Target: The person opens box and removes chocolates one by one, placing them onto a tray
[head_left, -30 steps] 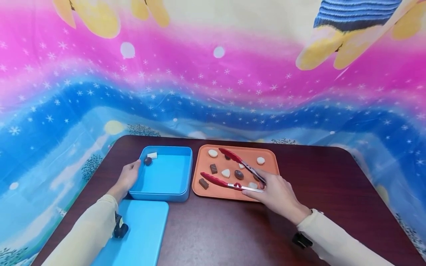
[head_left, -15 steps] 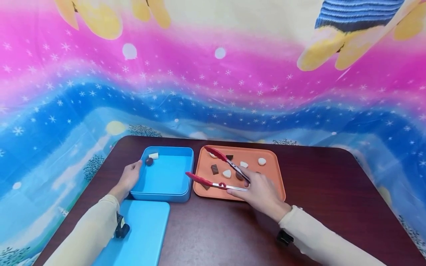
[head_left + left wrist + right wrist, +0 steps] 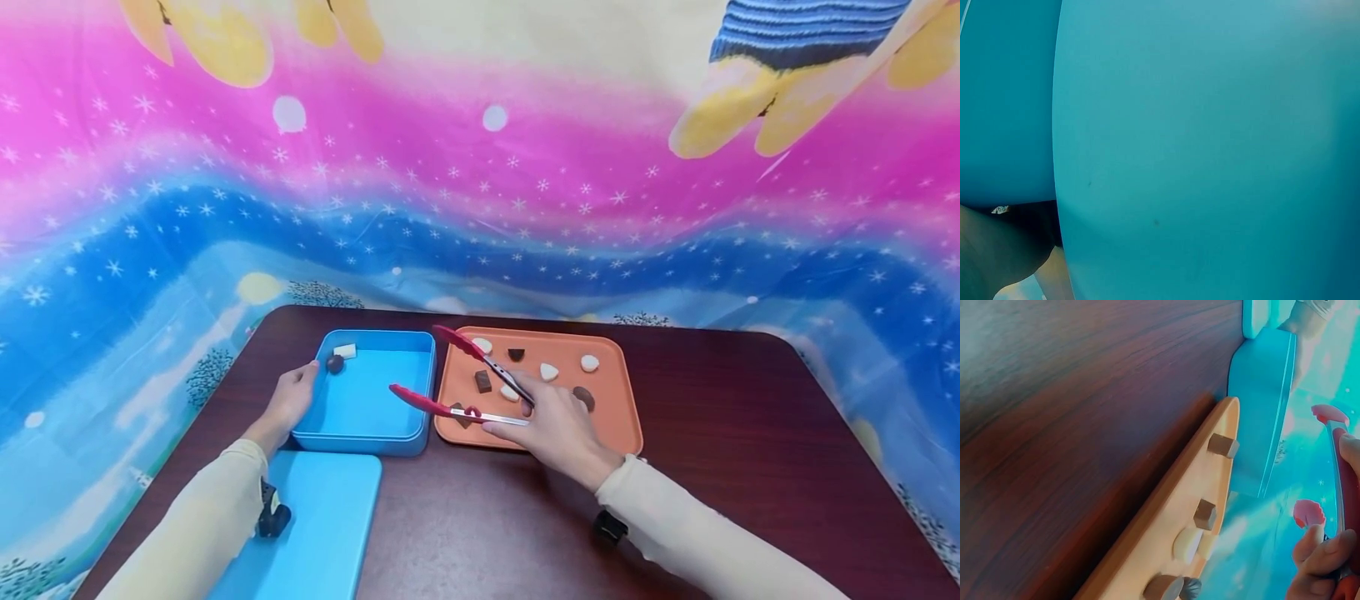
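My right hand (image 3: 566, 425) grips metal tongs (image 3: 420, 400) with red tips. The tongs are spread wide, with nothing between the tips, over the gap from the orange tray (image 3: 613, 379) to the blue box (image 3: 362, 444). On the tray lie several brown and white chocolates, among them a brown block (image 3: 483, 382) and a white triangular one (image 3: 549, 372). Inside the box, at its back left corner, a round dark chocolate (image 3: 335, 364) sits beside a white bar (image 3: 345, 351). My left hand (image 3: 291, 398) holds the box's left side, thumb at the rim.
A flat blue lid (image 3: 330, 508) lies in front of the box, partly under my left forearm. All stand on a dark reddish-brown table (image 3: 720, 400). A printed cloth (image 3: 480, 192) hangs behind and around the table.
My right hand and the tongs have moved left across the tray towards the box, the tongs staying spread. The left hand stays at the box.
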Motion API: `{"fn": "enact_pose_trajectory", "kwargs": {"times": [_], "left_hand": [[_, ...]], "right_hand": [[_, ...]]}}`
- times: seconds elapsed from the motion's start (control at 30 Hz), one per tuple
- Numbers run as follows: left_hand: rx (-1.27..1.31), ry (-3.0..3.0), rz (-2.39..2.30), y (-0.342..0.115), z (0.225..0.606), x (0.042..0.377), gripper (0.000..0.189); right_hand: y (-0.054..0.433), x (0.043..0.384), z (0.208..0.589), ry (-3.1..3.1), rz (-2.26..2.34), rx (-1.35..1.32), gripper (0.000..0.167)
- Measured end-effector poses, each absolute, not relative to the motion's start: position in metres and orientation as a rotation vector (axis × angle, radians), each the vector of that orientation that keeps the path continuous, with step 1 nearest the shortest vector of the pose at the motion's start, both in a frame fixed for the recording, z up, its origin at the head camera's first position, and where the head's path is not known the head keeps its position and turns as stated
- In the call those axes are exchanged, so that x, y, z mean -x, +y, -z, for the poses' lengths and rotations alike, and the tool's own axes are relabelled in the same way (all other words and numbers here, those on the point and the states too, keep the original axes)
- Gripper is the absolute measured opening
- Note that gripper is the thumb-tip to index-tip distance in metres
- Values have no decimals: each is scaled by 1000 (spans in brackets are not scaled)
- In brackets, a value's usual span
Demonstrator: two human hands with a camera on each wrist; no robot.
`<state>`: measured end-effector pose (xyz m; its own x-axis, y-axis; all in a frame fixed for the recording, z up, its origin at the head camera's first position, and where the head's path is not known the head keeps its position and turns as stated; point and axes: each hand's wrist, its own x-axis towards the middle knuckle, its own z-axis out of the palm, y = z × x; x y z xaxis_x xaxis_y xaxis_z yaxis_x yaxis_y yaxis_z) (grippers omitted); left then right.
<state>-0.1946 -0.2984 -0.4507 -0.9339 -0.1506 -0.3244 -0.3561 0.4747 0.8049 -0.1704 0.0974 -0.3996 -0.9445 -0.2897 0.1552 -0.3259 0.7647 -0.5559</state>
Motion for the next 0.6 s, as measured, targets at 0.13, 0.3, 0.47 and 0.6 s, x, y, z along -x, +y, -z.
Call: {"fn": "enact_pose_trajectory", "kwargs": {"times": [0.13,0.3,0.47,0.6], "left_hand": [[454,2515,-1434,-299,450,195,77],[449,2513,-1439,-299,451,195,77],[448,2513,-1439,-299,451,195,77],[451,2513,-1442,-299,450,196,78]], "right_hand": [[89,172,400,-2896,-938,-528,75],[77,175,401,-2910,-955,-549,76],[66,176,401,-2948,-937,-546,80],[58,180,401,-2950,-870,-601,81]]}}
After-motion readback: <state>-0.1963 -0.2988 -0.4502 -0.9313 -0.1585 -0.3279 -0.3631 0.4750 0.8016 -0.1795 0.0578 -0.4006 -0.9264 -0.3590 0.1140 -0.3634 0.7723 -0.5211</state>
